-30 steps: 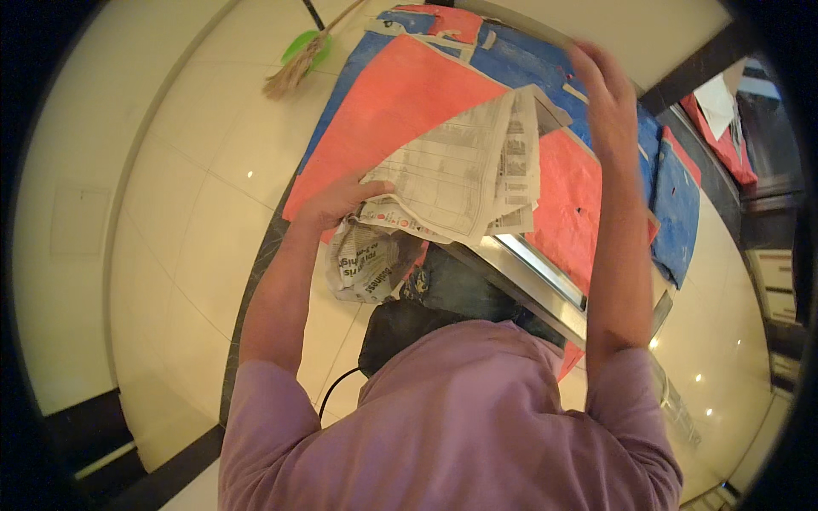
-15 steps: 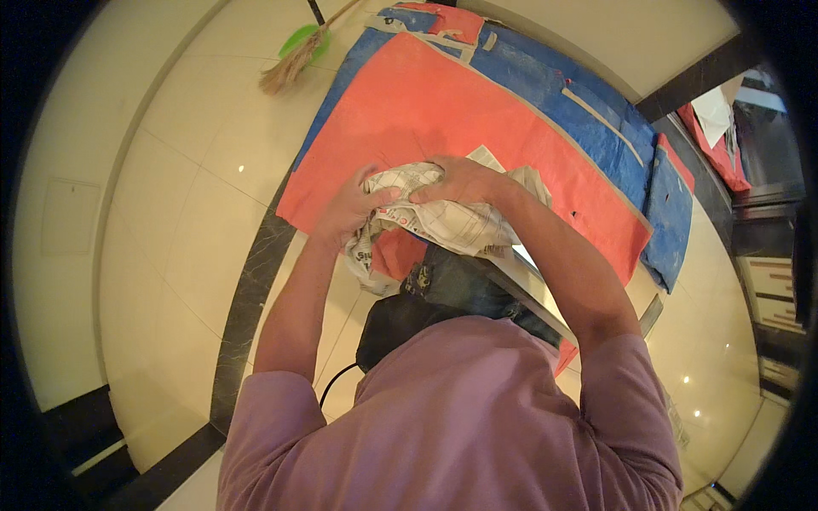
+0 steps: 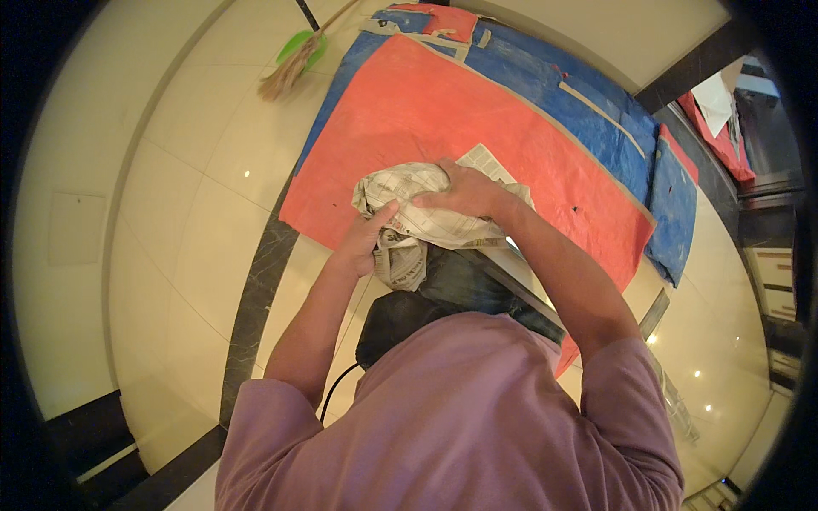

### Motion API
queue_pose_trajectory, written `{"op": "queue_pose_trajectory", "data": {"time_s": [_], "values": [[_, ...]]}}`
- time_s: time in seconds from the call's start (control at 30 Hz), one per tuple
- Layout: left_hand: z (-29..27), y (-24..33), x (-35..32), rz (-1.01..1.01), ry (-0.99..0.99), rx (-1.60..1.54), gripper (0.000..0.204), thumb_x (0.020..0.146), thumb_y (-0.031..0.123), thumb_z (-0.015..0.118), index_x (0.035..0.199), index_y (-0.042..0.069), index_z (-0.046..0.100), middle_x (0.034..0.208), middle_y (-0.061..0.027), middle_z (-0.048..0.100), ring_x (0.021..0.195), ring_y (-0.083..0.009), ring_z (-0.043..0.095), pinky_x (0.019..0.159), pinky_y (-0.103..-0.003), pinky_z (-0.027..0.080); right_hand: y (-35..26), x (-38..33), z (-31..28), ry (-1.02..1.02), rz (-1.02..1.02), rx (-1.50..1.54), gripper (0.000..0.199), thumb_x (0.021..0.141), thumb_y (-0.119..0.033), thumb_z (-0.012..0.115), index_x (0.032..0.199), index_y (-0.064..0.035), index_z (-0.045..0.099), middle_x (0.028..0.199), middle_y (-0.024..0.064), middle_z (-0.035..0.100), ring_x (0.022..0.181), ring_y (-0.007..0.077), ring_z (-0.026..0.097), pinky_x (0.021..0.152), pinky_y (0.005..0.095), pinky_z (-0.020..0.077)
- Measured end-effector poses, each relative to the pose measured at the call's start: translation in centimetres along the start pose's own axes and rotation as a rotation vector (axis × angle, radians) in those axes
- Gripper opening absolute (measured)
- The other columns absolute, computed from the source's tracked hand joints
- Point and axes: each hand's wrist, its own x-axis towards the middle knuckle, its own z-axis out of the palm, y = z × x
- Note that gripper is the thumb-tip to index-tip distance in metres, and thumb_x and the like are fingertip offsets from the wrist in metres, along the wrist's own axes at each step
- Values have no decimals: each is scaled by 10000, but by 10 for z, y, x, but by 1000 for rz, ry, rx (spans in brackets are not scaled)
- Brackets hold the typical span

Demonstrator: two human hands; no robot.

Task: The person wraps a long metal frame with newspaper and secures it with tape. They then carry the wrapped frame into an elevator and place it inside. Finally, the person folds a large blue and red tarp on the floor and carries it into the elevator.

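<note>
A crumpled newspaper (image 3: 405, 183) is held near the centre of the frame, above the lower edge of a red sheet (image 3: 426, 102). Its lower left part is gripped by the left hand (image 3: 366, 240): the thumb is laid on top, while the other fingers are mostly hidden, so their spread cannot be told. The upper side is covered by the right hand (image 3: 464, 192), whose fingers and thumb are curved over the paper and set apart. A bunched fold of newspaper is seen hanging below the left thumb. A metal-edged piece (image 3: 518, 272) is partly covered by the right forearm, right of centre. The red sheet is laid over a blue sheet (image 3: 596, 102), seen toward the upper right. A broom (image 3: 288, 75) is seen against a green dustpan (image 3: 296, 43) at the upper left.
</note>
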Motion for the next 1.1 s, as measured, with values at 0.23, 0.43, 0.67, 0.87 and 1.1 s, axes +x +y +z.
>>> {"op": "queue_pose_trajectory", "data": {"time_s": [0.23, 0.43, 0.67, 0.87, 1.1], "values": [[-7, -7, -4, -137, 123, 92, 417, 981, 289, 648, 1289, 20, 561, 1168, -120, 666, 1021, -228, 678, 910, -410, 569, -11, -17, 22, 184, -47, -179, 1232, 647, -682, 785, 1525, 27, 289, 1292, 354, 569, 1232, 457, 567, 1049, 471, 452], [21, 9, -40, -64, 11, -170, 451, 1059, 340, 460, 1357, 2, 480, 1308, -168, 580, 1163, -270, 621, 962, -443, 555, -2, -24, 38, 356, -124, -268, 1030, 750, -530, 756, 1515, -7, 306, 1211, 341, 597, 1157, 484, 591, 997, 497, 475], [62, 55, -29, -109, -264, -49, 447, 1074, 341, 405, 1367, 17, 498, 1331, -169, 585, 1175, -311, 621, 997, -456, 540, 43, -19, 45, 337, -447, -217, 858, 763, -377, 754, 1442, 3, 391, 1294, 267, 571, 1233, 452, 538, 1043, 510, 436], [88, 62, -24, 780, -600, 1385, 460, 999, 302, 531, 1415, 107, 543, 1412, -142, 567, 1279, -323, 555, 1094, -475, 425, 52, -54, 42, 278, -511, -226, 675, 754, -434, 751, 1318, -100, 592, 1340, 159, 588, 1264, 391, 523, 1069, 489, 412], [71, 33, 35, 1094, -475, 1849, 483, 949, 449, 576, 1312, 136, 630, 1306, -121, 636, 1221, -313, 576, 1093, -466, 341, 47, -103, 39, 450, -558, -104, 470, 852, -344, 688, 1264, -123, 642, 1292, 157, 629, 1250, 367, 554, 1079, 490, 412]]}}
